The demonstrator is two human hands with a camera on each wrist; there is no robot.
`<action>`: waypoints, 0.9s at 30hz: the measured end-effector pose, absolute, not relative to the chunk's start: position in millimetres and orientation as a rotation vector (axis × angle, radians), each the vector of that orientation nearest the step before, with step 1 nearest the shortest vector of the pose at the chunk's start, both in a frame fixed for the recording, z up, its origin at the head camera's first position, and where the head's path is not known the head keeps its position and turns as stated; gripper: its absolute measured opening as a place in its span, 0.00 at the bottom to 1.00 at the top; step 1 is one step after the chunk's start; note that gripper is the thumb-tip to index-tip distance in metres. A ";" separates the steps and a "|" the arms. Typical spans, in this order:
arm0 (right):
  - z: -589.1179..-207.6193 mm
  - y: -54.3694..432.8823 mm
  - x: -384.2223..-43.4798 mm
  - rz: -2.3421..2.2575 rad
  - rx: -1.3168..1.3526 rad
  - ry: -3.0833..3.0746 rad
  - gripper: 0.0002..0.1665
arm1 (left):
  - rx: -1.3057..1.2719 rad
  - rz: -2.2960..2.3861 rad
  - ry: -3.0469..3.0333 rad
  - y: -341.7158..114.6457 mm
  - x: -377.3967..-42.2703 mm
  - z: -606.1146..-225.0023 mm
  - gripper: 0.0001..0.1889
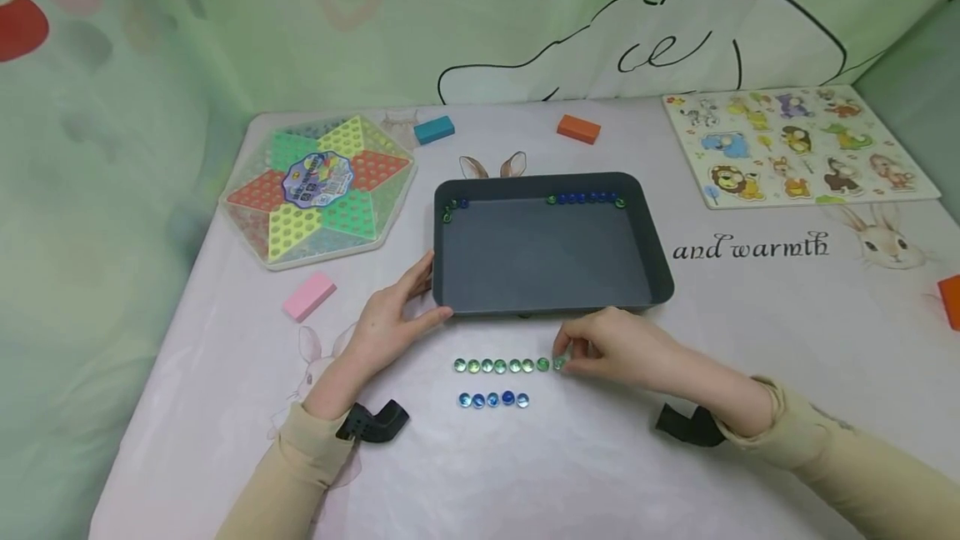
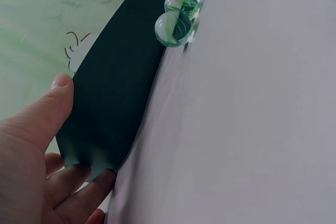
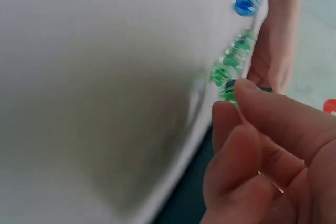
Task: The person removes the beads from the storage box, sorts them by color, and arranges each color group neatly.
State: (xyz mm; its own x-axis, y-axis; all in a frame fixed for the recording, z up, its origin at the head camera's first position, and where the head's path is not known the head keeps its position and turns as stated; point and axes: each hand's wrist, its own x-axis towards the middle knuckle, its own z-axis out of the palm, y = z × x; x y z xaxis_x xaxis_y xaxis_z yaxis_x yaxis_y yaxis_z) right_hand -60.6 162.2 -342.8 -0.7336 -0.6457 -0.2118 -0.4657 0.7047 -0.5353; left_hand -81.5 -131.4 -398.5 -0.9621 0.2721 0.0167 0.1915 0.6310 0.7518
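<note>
A dark grey tray [image 1: 547, 261] stands mid-table, with green and blue marbles along its far wall. My left hand [image 1: 386, 327] rests at its near left corner, thumb on the rim and fingers against the side; the left wrist view shows this hand [image 2: 58, 150] touching the dark wall. Between finger and thumb, my right hand [image 1: 618, 348] pinches a green marble [image 1: 559, 364] at the right end of a row of green marbles [image 1: 500, 366]. A shorter row of blue marbles [image 1: 492, 399] lies nearer me. In the right wrist view, the fingertips partly cover the pinched marble [image 3: 228, 92].
A star-patterned checkers board [image 1: 322, 190] lies at the left, an animal puzzle board [image 1: 802, 144] at the back right. Around the tray are a pink block [image 1: 309, 296], a blue block [image 1: 434, 130] and an orange block [image 1: 578, 128]. Another orange block [image 1: 951, 301] sits at the right edge.
</note>
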 end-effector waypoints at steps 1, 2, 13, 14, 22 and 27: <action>-344.3 161.7 -60.2 -0.626 -0.854 2.536 0.04 | 0.393 1.250 2.749 -131.4 -81.7 -398.5 0.41; -345.5 161.2 -59.9 -0.609 -0.849 2.543 0.04 | 0.394 1.254 2.748 -131.5 -81.8 -398.5 0.41; -341.0 160.0 -61.2 -0.559 -0.855 2.546 0.06 | 0.394 1.274 2.734 -131.5 -81.3 -396.8 0.41; -337.7 159.4 -62.5 -0.557 -0.857 2.541 0.06 | 0.396 1.274 2.734 -131.5 -81.1 -396.2 0.41; -297.6 140.6 -94.6 -0.700 -0.956 2.416 0.07 | 0.389 1.271 2.737 -132.0 -81.4 -397.1 0.41; -277.7 121.8 -133.7 -0.877 -0.947 2.367 0.09 | 0.393 1.279 2.730 -131.6 -81.1 -398.0 0.41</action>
State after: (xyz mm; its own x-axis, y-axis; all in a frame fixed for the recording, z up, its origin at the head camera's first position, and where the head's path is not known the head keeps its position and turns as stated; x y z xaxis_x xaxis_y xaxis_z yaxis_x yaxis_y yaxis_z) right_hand -133.7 121.8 -277.7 -0.6676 -0.7269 -0.1611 -0.4463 0.5638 -0.6949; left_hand -81.1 -131.6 -398.0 -0.9615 0.2741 0.0176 0.1889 0.6134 0.7668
